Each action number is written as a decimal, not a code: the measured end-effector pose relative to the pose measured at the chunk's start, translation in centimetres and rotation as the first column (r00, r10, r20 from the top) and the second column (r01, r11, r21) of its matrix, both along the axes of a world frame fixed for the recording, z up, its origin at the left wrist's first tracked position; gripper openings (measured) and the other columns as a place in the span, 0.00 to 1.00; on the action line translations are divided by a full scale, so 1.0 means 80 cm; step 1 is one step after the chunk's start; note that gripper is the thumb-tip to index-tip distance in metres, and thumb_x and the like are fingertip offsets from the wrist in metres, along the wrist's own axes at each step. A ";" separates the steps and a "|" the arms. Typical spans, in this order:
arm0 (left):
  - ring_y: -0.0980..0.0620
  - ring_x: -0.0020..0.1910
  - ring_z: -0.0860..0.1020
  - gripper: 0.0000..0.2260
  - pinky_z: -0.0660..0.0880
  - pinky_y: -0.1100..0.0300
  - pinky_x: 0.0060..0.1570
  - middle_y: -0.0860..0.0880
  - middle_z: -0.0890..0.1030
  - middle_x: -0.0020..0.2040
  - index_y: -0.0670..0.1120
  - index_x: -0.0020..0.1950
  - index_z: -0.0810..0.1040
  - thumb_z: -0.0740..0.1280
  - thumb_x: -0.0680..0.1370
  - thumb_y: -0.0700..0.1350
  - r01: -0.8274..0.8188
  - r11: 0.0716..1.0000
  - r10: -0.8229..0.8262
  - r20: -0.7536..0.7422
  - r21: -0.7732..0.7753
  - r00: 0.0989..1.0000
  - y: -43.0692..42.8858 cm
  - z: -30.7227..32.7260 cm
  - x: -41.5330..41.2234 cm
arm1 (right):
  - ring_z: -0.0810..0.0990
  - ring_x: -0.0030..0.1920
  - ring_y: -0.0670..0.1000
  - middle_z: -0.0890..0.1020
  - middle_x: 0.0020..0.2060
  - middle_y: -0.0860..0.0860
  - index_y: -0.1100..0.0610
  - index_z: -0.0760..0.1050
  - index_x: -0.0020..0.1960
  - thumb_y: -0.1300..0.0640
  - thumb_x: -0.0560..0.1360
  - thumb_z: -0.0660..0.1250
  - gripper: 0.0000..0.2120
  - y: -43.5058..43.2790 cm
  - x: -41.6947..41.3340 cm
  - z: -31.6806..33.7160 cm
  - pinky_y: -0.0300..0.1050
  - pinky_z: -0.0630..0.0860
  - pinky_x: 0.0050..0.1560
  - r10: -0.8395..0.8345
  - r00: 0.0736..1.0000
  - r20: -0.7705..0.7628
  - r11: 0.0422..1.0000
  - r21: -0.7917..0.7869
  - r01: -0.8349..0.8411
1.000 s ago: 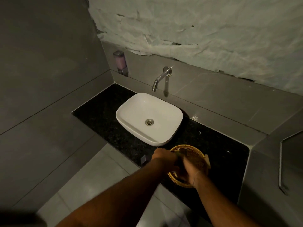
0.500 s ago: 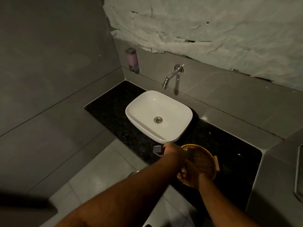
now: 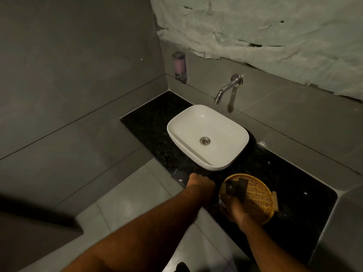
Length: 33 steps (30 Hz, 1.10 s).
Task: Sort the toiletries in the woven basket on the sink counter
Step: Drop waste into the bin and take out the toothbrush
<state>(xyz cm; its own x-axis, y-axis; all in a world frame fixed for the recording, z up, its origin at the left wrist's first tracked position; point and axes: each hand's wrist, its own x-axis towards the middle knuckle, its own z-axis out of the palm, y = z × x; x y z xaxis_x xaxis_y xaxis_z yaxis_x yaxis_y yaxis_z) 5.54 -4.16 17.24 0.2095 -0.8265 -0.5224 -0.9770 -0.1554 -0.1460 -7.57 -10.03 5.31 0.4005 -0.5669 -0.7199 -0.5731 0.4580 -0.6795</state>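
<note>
Both forearms are bare, no sleeves, left hand (image 3: 200, 184) and right hand (image 3: 233, 210) ungloved.

Black counter (image 3: 149, 122) (basin (image 3: 188, 134), woven basket (image 3: 261, 195))

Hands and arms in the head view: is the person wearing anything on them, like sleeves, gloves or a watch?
Both forearms are bare as far as the frame shows: no sleeves, no gloves. The left hand and right hand show no watch; the dim light hides small items like rings.

A round woven basket (image 3: 255, 197) of tan wicker sits near the front edge of the black counter (image 3: 153, 138), right of the sink. Two dark flat toiletry packets (image 3: 236, 188) lie at its left side.
</note>
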 end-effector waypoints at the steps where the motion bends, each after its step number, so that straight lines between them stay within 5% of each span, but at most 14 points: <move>1: 0.40 0.64 0.84 0.19 0.77 0.49 0.62 0.46 0.85 0.65 0.50 0.66 0.83 0.69 0.81 0.59 -0.026 1.000 0.026 -0.007 -0.013 1.000 0.008 -0.005 0.007 | 0.74 0.46 0.53 0.75 0.50 0.57 0.48 0.70 0.40 0.58 0.83 0.62 0.14 0.002 0.001 -0.003 0.56 0.75 0.64 0.053 0.997 -0.059 0.996 -0.065 -0.057; 3: 0.40 0.64 0.84 0.18 0.78 0.48 0.62 0.44 0.85 0.64 0.48 0.65 0.84 0.69 0.81 0.57 -0.100 0.994 0.098 -0.040 -0.038 0.994 0.024 -0.014 0.024 | 0.75 0.39 0.54 0.77 0.39 0.57 0.54 0.74 0.36 0.55 0.82 0.64 0.15 0.003 0.000 -0.012 0.55 0.79 0.50 0.022 0.991 -0.131 0.989 -0.141 -0.041; 6: 0.40 0.63 0.84 0.19 0.79 0.48 0.62 0.45 0.85 0.63 0.50 0.64 0.83 0.68 0.79 0.59 -0.308 0.948 0.292 -0.159 -0.084 0.943 0.055 -0.025 0.058 | 0.72 0.28 0.54 0.75 0.28 0.56 0.63 0.77 0.37 0.57 0.81 0.65 0.16 0.001 -0.001 -0.019 0.42 0.68 0.31 -0.020 0.983 -0.183 0.980 -0.197 -0.017; 10: 0.43 0.64 0.83 0.20 0.79 0.49 0.64 0.47 0.84 0.63 0.53 0.64 0.83 0.72 0.75 0.58 -0.672 0.735 0.617 -0.320 -0.092 0.719 0.111 -0.049 0.100 | 0.77 0.34 0.56 0.79 0.33 0.57 0.66 0.80 0.44 0.56 0.81 0.65 0.15 -0.003 -0.003 -0.016 0.44 0.74 0.38 -0.011 0.979 -0.203 0.973 -0.228 -0.037; 13: 0.45 0.62 0.84 0.20 0.81 0.50 0.63 0.49 0.85 0.62 0.54 0.65 0.83 0.75 0.75 0.58 -0.876 0.480 0.772 -0.458 -0.037 0.442 0.148 -0.073 0.123 | 0.78 0.30 0.53 0.79 0.29 0.54 0.64 0.81 0.40 0.55 0.83 0.63 0.17 0.000 0.004 -0.011 0.41 0.71 0.29 0.013 0.972 -0.233 0.959 -0.271 -0.078; 18: 0.42 0.58 0.85 0.17 0.82 0.49 0.60 0.45 0.87 0.57 0.50 0.63 0.84 0.77 0.76 0.53 -0.982 0.183 0.800 -0.587 0.037 0.127 0.194 -0.118 0.148 | 0.79 0.32 0.55 0.82 0.32 0.60 0.69 0.81 0.44 0.57 0.82 0.65 0.17 0.019 0.016 -0.010 0.42 0.73 0.32 -0.029 0.981 -0.194 0.955 -0.294 -0.030; 22: 0.38 0.52 0.87 0.14 0.84 0.45 0.57 0.39 0.88 0.52 0.44 0.59 0.85 0.76 0.75 0.44 -0.994 -0.034 0.745 -0.660 0.108 -0.097 0.218 -0.158 0.159 | 0.77 0.27 0.52 0.78 0.26 0.55 0.69 0.80 0.38 0.60 0.81 0.66 0.16 0.037 0.015 -0.021 0.42 0.73 0.31 -0.040 0.983 -0.179 0.952 -0.305 -0.016; 28: 0.36 0.56 0.87 0.15 0.84 0.43 0.59 0.38 0.87 0.56 0.43 0.62 0.84 0.74 0.76 0.44 -0.975 -0.084 0.720 -0.663 0.208 -0.203 0.204 -0.225 0.183 | 0.75 0.26 0.52 0.76 0.19 0.50 0.66 0.81 0.33 0.60 0.80 0.67 0.18 0.060 -0.015 -0.062 0.43 0.70 0.31 -0.106 0.967 -0.234 0.967 -0.251 0.045; 33: 0.33 0.67 0.82 0.30 0.80 0.42 0.68 0.36 0.79 0.71 0.45 0.81 0.68 0.72 0.81 0.47 -0.954 -0.027 0.756 -0.618 0.298 -0.214 0.182 -0.267 0.193 | 0.81 0.34 0.59 0.84 0.32 0.65 0.60 0.82 0.33 0.62 0.79 0.69 0.16 0.088 -0.036 -0.091 0.49 0.75 0.40 -0.155 0.955 -0.253 0.972 -0.213 0.101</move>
<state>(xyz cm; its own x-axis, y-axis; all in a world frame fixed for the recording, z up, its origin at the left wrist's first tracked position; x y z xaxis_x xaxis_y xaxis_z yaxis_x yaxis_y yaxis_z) 20.94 10.39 -4.09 0.6349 -0.1611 -0.7556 0.3270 -0.8301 0.4517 -10.42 -2.97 -2.01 0.1248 -0.7411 -0.6597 -0.6905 0.4126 -0.5941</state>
